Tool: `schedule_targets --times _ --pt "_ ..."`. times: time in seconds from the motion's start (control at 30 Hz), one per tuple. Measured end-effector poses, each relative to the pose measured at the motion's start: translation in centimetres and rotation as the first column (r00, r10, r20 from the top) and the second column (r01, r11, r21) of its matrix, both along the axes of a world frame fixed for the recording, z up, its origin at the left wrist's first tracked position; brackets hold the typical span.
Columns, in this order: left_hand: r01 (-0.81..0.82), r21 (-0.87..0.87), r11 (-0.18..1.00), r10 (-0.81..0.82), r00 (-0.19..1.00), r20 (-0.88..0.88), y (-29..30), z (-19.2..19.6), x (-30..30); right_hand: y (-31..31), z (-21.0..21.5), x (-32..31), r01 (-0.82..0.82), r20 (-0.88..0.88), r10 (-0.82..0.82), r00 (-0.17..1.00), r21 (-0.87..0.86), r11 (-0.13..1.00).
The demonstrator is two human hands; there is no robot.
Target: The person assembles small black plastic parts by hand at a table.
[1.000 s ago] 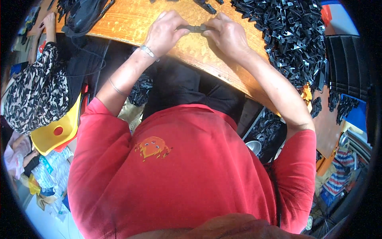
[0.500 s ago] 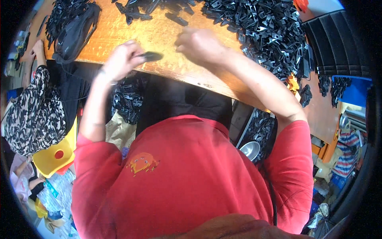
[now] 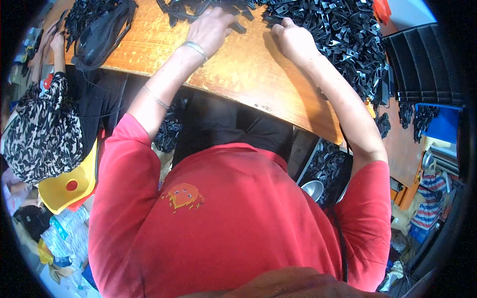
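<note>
My left hand [image 3: 208, 32] reaches to the table's far side, fingers apart over loose black plastic clips. Its thumb and forefinger are beside one black clip [image 3: 239, 28] lying on the wood; no held piece shows. Further right, my right hand [image 3: 297, 43] is at the left edge of a large heap of black plastic clips [image 3: 343, 39]. Its fingers are curled together at the heap, and whatever is between the fingertips is hidden. A smaller spread of black clips [image 3: 174, 12] lies beyond my left hand.
A black mesh bag [image 3: 102, 42] and more black parts lie on the wooden table [image 3: 238, 74] at left. Another person in a patterned sleeve [image 3: 42, 131] sits there, beside a yellow plastic chair [image 3: 69, 186]. Black ridged trays [image 3: 422, 62] stand at right; a metal bowl [image 3: 313, 189] is below the table.
My left hand has moved from the near edge to the far clips, and the dark piece it held no longer shows. My right hand has shifted right to the heap.
</note>
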State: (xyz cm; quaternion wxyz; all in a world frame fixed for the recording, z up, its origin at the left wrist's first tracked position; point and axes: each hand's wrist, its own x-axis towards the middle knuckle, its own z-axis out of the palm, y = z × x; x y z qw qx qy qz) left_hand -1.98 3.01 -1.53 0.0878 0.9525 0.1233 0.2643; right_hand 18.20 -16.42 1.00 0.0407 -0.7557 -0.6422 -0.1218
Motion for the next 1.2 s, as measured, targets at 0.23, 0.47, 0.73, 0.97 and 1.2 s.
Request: schedule_targets --times 0.23,0.47,0.73,0.97,1.2 --pt "0.031 -0.03 0.999 -0.028 0.996 0.084 -1.3 -0.1 -1.1 -3.3 0.0 -2.6 -0.056 -0.422 0.09 0.902 0.092 0.994" --pt "0.051 -0.192 0.98 -0.043 0.998 0.045 -3.5 0.2 -4.2 -4.4 1.8 -3.2 -0.02 -0.367 0.004 0.93 -0.041 0.999" --pt "-0.016 -0.175 0.984 0.033 0.995 0.093 -3.3 -1.1 -5.8 -2.3 2.7 -5.3 0.155 -0.268 -0.202 0.942 -0.184 0.971" --pt "0.009 -0.192 0.981 0.013 0.994 0.112 -3.2 -1.4 -5.8 -0.9 1.0 -4.9 0.124 -0.174 -0.158 0.972 -0.192 0.974" --pt "0.045 -0.202 0.978 -0.025 0.995 0.102 -3.1 -1.6 -5.7 1.4 -1.2 -6.9 -0.026 -0.373 0.094 0.923 0.185 0.982"
